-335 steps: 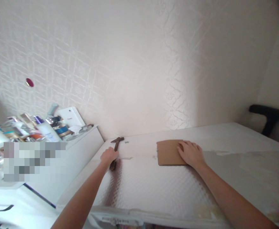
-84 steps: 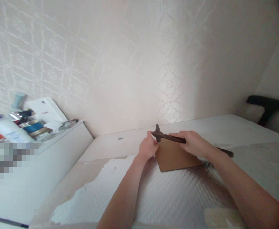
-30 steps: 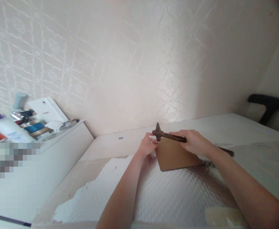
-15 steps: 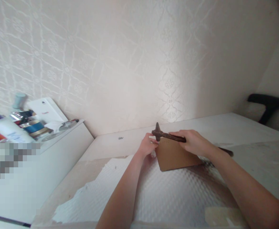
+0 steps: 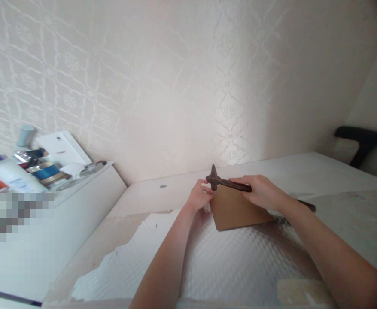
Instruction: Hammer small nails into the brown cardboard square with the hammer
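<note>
I register the hammer (image 5: 235, 185) now clamped in the right hand (image 5: 262, 189), no longer the left hand (image 5: 199, 195), freeing the latter for the cardboard's (image 5: 238, 212) far-left corner on the counter (image 5: 299, 172). I cannot tell whether its fingers grip anything. The white box's (image 5: 66, 147) print is illegible.

Finished plain on the flat tan cardboard sheet (image 5: 238, 213), dotted dark near one edge; dark throughout on the long-handled brown hammer (image 5: 233, 184); patterned with pale lattice and flowers on the flat beige wallpaper (image 5: 79, 81)
</note>
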A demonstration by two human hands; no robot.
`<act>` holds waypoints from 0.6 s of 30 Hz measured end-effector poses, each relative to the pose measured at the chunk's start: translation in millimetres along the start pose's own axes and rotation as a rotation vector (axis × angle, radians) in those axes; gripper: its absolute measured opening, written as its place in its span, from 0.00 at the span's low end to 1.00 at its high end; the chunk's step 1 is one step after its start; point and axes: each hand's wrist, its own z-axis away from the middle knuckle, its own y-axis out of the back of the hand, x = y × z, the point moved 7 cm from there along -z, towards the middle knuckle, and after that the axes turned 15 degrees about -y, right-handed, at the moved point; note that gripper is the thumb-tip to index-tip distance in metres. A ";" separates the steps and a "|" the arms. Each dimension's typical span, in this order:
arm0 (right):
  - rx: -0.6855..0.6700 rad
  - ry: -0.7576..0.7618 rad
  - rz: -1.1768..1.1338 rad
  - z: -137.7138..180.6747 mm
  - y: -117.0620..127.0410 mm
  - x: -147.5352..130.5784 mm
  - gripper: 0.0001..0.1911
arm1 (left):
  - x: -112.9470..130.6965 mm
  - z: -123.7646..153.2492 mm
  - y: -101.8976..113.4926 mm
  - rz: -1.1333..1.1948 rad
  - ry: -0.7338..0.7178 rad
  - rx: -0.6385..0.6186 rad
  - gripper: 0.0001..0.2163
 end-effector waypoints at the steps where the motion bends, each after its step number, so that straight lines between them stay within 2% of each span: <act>1: 0.002 0.002 -0.009 -0.1 0.1 -0.1 0.30 | -0.4 -0.3 0.0 0.002 0.000 -0.001 0.19; 18: 0.017 0.030 -0.062 -1.1 -1.0 0.3 0.30 | -5.6 -2.5 0.2 0.038 -0.005 0.009 0.20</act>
